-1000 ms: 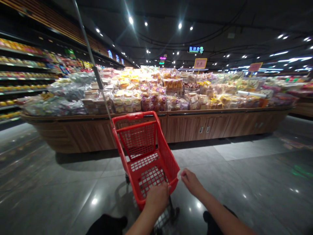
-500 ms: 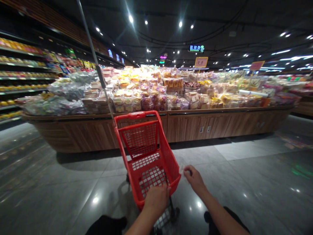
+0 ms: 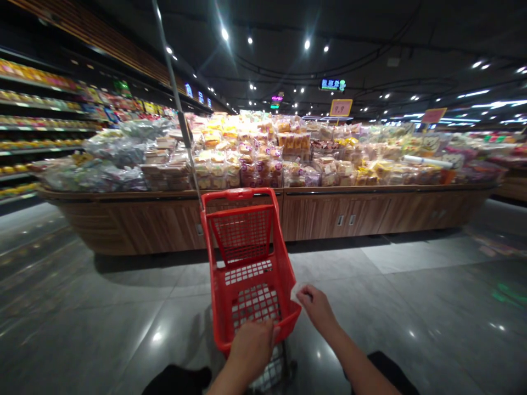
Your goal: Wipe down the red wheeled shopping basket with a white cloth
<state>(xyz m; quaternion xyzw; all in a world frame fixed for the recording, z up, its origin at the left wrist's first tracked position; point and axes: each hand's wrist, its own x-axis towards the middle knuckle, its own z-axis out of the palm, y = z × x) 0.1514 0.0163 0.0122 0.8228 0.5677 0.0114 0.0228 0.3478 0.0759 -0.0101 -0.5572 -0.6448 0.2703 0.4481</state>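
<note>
A red plastic shopping cart (image 3: 283,274) stands in front of me, its grid-patterned basket holding nothing. My left hand (image 3: 253,341) is closed over the cart's near rim. Just outside the near right corner is my right hand (image 3: 316,307), its fingers pinched on a small whitish, partly see-through piece (image 3: 295,292), perhaps tissue or thin film. That piece is beside the cart's right wall; I cannot tell whether it touches. From the cart's far left corner rises a thin metal pole (image 3: 175,88).
A long wood-panelled display counter (image 3: 321,216) runs across ahead, heaped with packaged baked goods (image 3: 257,164). Stocked shelves (image 3: 37,126) line the left side. A yellow price sign (image 3: 341,107) stands above the goods. Grey tiled floor (image 3: 123,296) surrounds the cart.
The cart has turned slightly, its far end shifting right and its near end left. Both my hands have moved a little left, the right one also slightly lower, still pinching the whitish piece.
</note>
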